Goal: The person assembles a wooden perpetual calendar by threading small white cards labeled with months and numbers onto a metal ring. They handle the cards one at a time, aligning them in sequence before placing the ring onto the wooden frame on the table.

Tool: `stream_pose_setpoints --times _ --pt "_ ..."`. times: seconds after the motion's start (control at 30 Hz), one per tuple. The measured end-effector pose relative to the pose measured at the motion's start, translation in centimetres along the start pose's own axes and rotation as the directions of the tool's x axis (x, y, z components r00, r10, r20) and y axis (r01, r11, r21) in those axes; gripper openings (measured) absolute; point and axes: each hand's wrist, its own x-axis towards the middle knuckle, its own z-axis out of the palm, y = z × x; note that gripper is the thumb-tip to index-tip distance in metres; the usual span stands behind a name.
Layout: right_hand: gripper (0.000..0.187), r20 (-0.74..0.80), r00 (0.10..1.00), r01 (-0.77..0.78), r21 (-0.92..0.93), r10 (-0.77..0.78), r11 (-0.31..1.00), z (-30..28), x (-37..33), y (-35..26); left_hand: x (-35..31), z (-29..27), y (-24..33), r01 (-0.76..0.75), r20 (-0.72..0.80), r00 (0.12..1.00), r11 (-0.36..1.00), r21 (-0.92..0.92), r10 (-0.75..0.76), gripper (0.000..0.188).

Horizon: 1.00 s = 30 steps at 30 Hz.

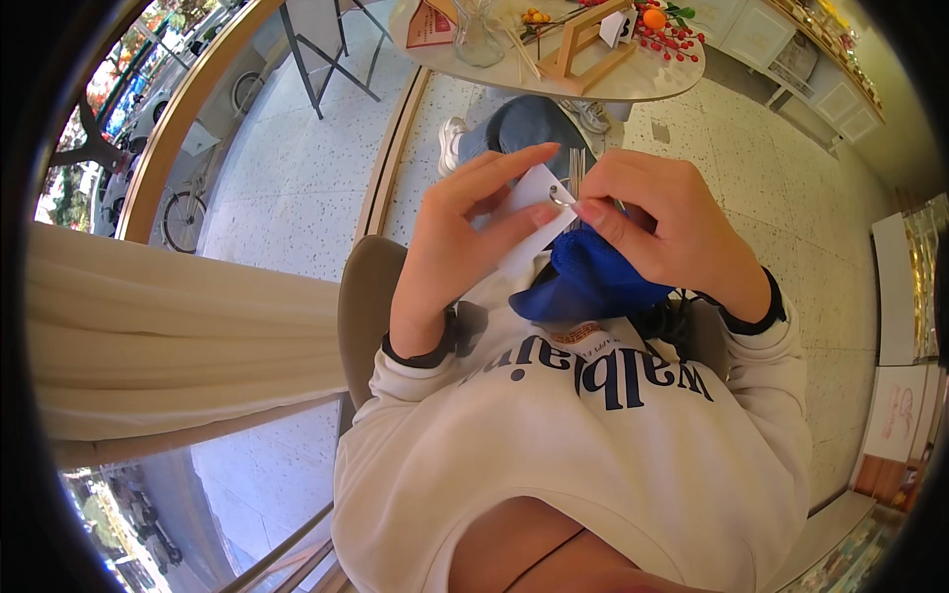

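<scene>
Largest of all, the pale speckled floor [761, 198] spreads around us, most plainly at two o'clock. A cream curtain [188, 336] hangs at nine o'clock, and our white sweater [593, 465] with dark lettering fills five o'clock. At one o'clock, near the upper rim, stands a round-edged table [633, 91], with legs in blue jeans [539, 128] showing just below it. The back of a brown chair [368, 287] shows at nine o'clock, beside our left wrist. Our right hand [664, 212], at two o'clock, has thumb and finger pinched together; our left hand [460, 232], at twelve, holds with its thumb opposite the fingers. A blue cloth [598, 272] lies at three o'clock, under the right hand; whether that hand also grips it we cannot tell. On the table we see a wooden stand [583, 49] and a glass vase [479, 38]. Between our hands, at one o'clock, a white card [524, 203] sits tilted in the left grip. Smaller are an orange fruit [653, 19], some thin metal sticks [576, 163] by the right fingertips, and a silver ring [561, 201] at the card's edge, its end in the right pinch.
</scene>
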Motion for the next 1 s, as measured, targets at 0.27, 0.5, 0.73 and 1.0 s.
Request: stream_pose_setpoints --times 0.27,0.5,0.73,1.0 --pt "0.01 0.013 0.981 0.192 -0.071 -0.191 0.979 0.2 -0.4 0.6 -0.4 0.0 0.8 0.001 -0.098 0.995 0.992 -0.122 -0.013 0.028" --pt "0.009 0.123 0.958 0.261 -0.009 -0.258 0.965 0.2 -0.4 0.7 -0.5 0.3 0.8 -0.218 -0.175 0.953 0.963 0.16 0.245 0.025" --pt "0.013 0.041 0.999 0.022 0.228 -0.032 0.974 0.2 0.0 0.1 0.2 0.1 -0.5 -0.277 -0.234 0.92 0.945 0.175 0.313 0.026" --pt "0.014 0.117 0.98 -0.196 0.392 0.163 0.899 -0.3 1.1 0.3 0.0 0.8 0.0 -0.203 -0.118 0.969 0.972 0.115 0.217 0.011"
